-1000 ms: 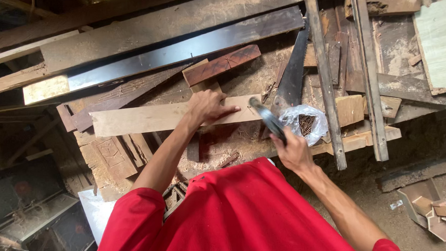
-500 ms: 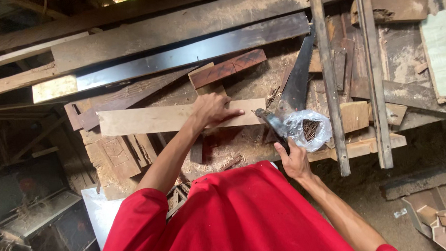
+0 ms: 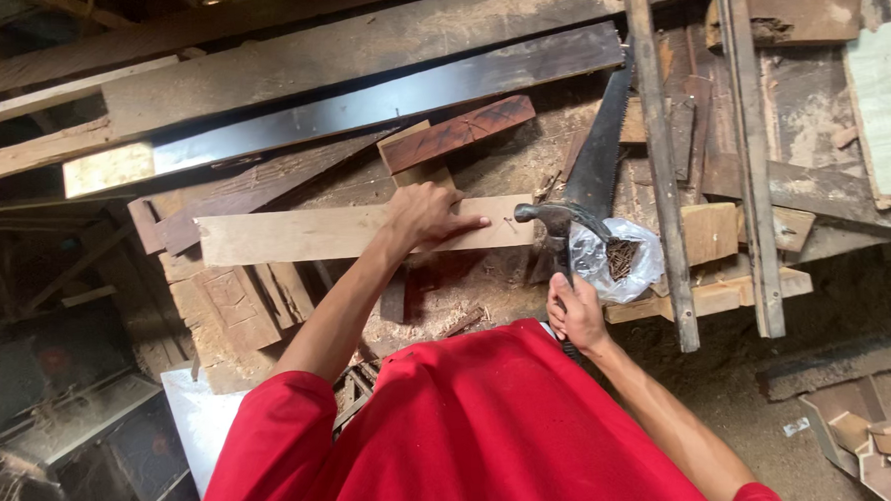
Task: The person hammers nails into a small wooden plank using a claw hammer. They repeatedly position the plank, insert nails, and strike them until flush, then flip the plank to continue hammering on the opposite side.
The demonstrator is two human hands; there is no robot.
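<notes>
Pale, stiff plank point(image 3: 345, 232) lies pinned under your flat left hand point(image 3: 426, 213) while your right hand point(image 3: 574, 313) grips the probably head-heavy hammer point(image 3: 555, 226) low.

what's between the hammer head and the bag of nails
Nothing: in the head view the hammer head nearly meets the clear bag of nails; only the saw blade passes behind.

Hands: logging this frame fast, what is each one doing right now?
Left hand: open, pressed flat on the pale plank.
Right hand: closed around the hammer handle.
</notes>
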